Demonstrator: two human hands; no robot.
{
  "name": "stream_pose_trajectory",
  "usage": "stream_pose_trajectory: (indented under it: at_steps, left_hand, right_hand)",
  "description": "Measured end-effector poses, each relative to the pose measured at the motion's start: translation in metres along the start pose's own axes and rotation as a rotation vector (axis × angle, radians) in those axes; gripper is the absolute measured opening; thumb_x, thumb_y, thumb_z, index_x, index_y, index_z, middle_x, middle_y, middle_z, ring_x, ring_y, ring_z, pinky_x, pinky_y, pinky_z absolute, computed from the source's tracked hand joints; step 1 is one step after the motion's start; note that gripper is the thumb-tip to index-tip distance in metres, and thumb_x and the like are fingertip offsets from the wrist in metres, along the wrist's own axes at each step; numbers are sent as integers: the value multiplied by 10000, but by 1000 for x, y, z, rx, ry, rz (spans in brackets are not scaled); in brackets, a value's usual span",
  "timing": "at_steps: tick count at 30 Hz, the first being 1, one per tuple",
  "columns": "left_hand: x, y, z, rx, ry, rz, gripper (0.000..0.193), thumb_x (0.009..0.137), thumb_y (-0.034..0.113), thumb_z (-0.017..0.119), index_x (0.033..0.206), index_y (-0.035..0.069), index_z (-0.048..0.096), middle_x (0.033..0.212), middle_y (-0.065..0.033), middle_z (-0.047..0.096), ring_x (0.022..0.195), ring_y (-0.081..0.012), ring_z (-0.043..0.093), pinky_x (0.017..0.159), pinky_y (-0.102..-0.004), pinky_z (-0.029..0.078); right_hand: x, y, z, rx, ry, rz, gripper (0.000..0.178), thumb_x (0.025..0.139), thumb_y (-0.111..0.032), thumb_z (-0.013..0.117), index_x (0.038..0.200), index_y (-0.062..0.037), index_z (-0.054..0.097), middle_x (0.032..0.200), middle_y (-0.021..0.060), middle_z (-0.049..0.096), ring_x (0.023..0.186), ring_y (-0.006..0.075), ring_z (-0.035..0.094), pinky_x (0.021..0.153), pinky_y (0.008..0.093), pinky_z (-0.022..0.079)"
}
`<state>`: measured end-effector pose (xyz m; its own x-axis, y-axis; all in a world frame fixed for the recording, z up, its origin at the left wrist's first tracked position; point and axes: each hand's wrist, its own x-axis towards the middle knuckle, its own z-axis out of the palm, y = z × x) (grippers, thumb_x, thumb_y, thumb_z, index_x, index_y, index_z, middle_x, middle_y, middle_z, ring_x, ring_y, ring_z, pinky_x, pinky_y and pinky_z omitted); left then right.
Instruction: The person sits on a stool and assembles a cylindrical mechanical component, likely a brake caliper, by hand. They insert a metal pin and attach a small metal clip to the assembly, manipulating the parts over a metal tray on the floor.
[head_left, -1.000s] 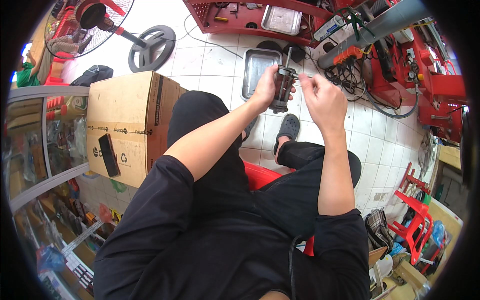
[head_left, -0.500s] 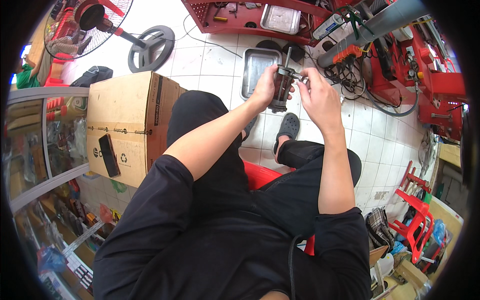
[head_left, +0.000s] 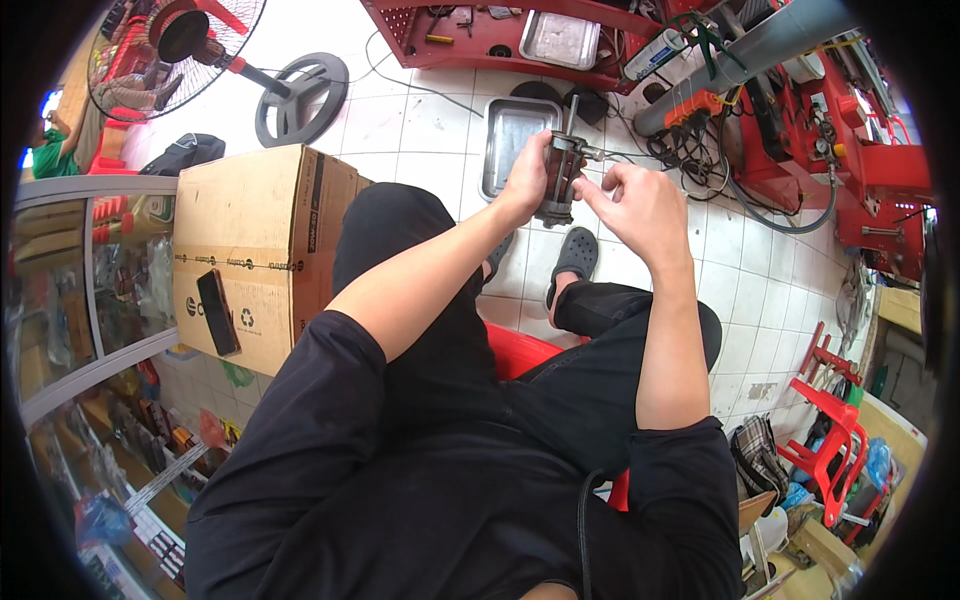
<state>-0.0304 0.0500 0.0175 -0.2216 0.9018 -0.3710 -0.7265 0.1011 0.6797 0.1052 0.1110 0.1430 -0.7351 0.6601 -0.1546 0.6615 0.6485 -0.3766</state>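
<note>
My left hand (head_left: 526, 180) is wrapped round a dark cylindrical metal part (head_left: 564, 185) with end plates and long side rods. The part is held nearly upright over the floor, and a thin shaft (head_left: 572, 115) sticks out of its far end. On its right side, near the far end, a small metal fitting (head_left: 594, 154) juts out. Close to the right of the part is my right hand (head_left: 648, 212), its thumb stretched toward the part's side and its other fingers loosely bent. I see nothing held in it.
A grey metal tray (head_left: 494, 150) lies on the tiled floor beyond my hands. Red metal shelving (head_left: 470, 50) stands farther off. A cardboard box (head_left: 235, 210) bearing a phone (head_left: 218, 312) is at left. Cables (head_left: 690, 160) and red machinery (head_left: 885, 175) are at right.
My right hand has come off the small side fitting and moved slightly toward me, its thumb now beside the part's body. My left hand keeps its hold, with the part tilted a little.
</note>
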Motion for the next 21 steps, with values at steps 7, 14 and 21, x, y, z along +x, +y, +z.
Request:
stream_pose_trajectory:
  at_steps: [7,14,21]
  left_hand:
    - [-6,5,8,10,32,-19,562,916,451,243,960,-12,558,775,-137,615,640,-222,607,616,-350,525]
    - [-5,-1,6,47,3,-5,520,926,422,256,984,-13,537,773,-147,623,633,-233,613,567,-349,522]
    - [-3,0,8,21,0,-19,522,926,432,254,976,-5,535,756,-144,626,605,-232,609,553,-343,510]
  right_hand:
    - [4,6,17,135,357,-209,264,800,-272,639,972,-84,569,686,105,622,635,300,623,548,380,460]
    - [-3,-8,-3,80,253,-84,239,832,-295,611,868,-68,546,728,121,647,675,299,637,555,386,468]
    - [1,-6,3,1,179,7,272,839,-341,595,861,-70,576,679,119,633,659,315,631,561,407,464]
